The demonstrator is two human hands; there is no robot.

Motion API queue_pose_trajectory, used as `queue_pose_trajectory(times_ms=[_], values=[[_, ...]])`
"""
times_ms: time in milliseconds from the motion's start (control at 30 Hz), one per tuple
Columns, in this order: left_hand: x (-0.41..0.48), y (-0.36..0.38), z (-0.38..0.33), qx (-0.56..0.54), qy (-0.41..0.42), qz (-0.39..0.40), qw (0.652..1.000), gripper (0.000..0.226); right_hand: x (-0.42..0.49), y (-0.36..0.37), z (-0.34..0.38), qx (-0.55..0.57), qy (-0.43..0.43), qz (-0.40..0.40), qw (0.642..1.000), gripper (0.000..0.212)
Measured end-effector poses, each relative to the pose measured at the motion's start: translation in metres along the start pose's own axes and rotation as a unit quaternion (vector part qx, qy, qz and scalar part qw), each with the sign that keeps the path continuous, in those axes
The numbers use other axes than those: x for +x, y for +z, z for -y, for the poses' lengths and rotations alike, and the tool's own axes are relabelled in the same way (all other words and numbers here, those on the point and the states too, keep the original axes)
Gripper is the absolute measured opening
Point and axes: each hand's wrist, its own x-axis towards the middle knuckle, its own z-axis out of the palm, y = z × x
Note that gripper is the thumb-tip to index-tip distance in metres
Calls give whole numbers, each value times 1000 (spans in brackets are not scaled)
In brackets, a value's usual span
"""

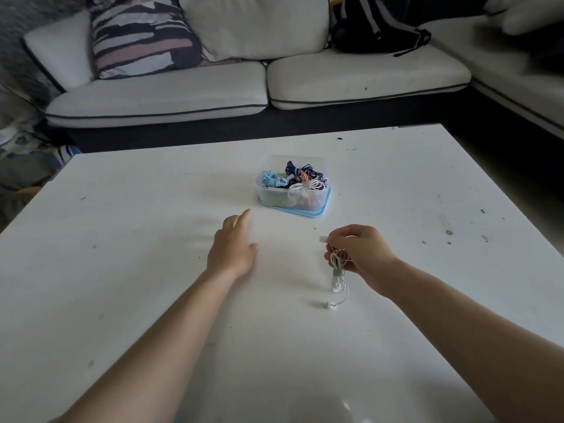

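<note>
White table (122,239) fills our view, with a pale sofa (366,83) behind it carrying a striped pillow (140,35) and a black backpack (375,25). Our right hand (363,254) pinches a coiled white cable (337,270) just above the tabletop. Its loose end trails down and its plug lies on the table. A small white tab juts from our fingers, too blurred to read. Our left hand (233,245) is spread loosely and holds nothing. Beyond both hands, a clear box (293,193) of bundled cables stands on a blue lid (323,210).
</note>
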Motion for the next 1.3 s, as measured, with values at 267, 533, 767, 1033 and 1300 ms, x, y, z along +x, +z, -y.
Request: queue_pose_trajectory(times_ms=[267, 533, 767, 1033, 1300], values=[[21, 3, 13, 4, 26, -75, 997, 28, 24, -16, -18, -312, -69, -95, 943, 8], [10, -4, 18, 19, 18, -19, 999, 26, 3, -14, -4, -539, -173, -50, 823, 30], [4, -15, 21, 28, -19, -3, 999, 16, -32, 7, -21, -638, -192, 178, 724, 17], [-19, -26, -2, -96, -6, 12, 995, 7, -25, 5, -25, -597, -185, 138, 768, 17], [-75, -60, -59, -312, 55, 131, 939, 13, -32, -3, 5, -382, -231, 81, 891, 24]])
